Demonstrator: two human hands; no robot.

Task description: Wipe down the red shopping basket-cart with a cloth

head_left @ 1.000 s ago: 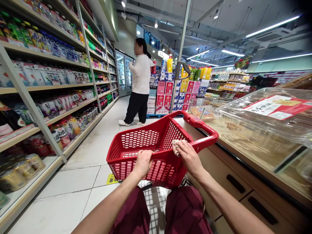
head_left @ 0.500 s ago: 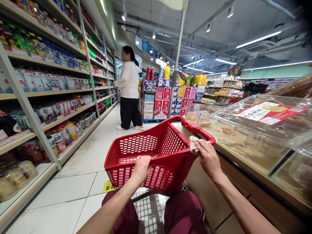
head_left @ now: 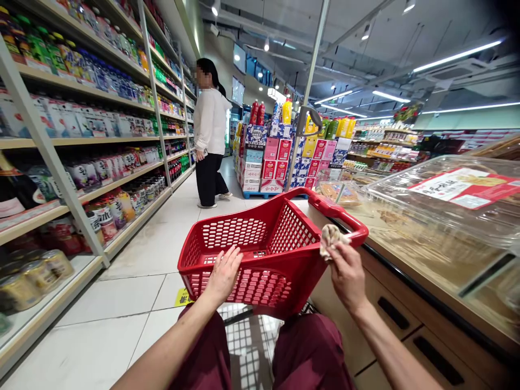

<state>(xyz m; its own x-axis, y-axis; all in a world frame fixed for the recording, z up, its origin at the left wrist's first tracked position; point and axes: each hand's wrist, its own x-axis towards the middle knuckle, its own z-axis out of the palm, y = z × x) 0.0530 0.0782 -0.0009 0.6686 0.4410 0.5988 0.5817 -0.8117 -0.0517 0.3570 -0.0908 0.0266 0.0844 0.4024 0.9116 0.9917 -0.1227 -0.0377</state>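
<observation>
In front of my knees stands a red plastic shopping basket (head_left: pixel 280 271) with perforated sides and a raised handle at its right end. My left hand (head_left: pixel 223 273) rests on the near rim, its fingers stretched out over the edge with nothing held. Pinched in the fingers of my right hand (head_left: pixel 347 268) is a crumpled, whitish, stained cloth (head_left: pixel 331 241). That cloth lies against the basket's near right corner, just below the handle (head_left: pixel 339 212). The part of it under my fingers is hidden.
Drink shelves (head_left: pixel 134 143) line the left side. A person in a white top (head_left: pixel 211 124) stands in the aisle ahead, beside stacked drink cartons (head_left: pixel 276 162). Close on my right is a counter with clear plastic food boxes (head_left: pixel 459 195). A yellow floor sticker (head_left: pixel 182 297) shows beside the basket.
My left hand has loosened from the rim, its fingers now straightened, and slid left. My right hand keeps the cloth, now more spread out at the corner. The person ahead has lowered an arm.
</observation>
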